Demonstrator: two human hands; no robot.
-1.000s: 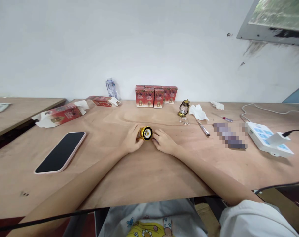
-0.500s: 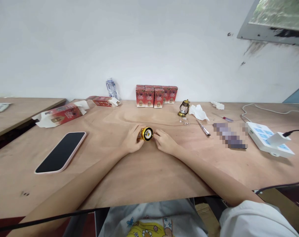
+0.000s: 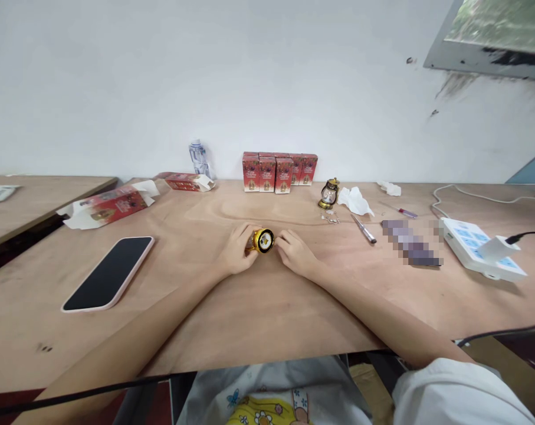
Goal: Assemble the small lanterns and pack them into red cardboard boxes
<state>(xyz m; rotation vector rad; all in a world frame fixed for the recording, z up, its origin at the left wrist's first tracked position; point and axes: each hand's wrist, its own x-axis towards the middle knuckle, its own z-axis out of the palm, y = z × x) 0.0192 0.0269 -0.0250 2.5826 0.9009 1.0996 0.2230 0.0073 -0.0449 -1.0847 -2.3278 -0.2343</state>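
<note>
My left hand [image 3: 238,251] is closed around a small gold lantern [image 3: 263,241], which lies tipped so that its round, black-rimmed base faces me. Something white and yellow shows inside the base. Just to the right of the base is my right hand [image 3: 295,252], its fingers curled and pinched together by the rim. Whatever its fingertips hold, if anything, is too small to make out. A second, bronze-coloured lantern [image 3: 328,193] stands upright farther back, with small loose bits [image 3: 330,218] lying in front of it.
Red boxes [image 3: 267,174] stand against the wall, near a water bottle [image 3: 199,159]. Opened boxes [image 3: 117,206] and a phone [image 3: 110,274] lie left. To the right are crumpled tissue [image 3: 355,202], a pen-like tool [image 3: 363,229], a screwdriver [image 3: 406,213] and a power strip [image 3: 466,239].
My right hand's fingers have shifted very slightly beside the lantern's base. The left hand and the lantern have stayed in place.
</note>
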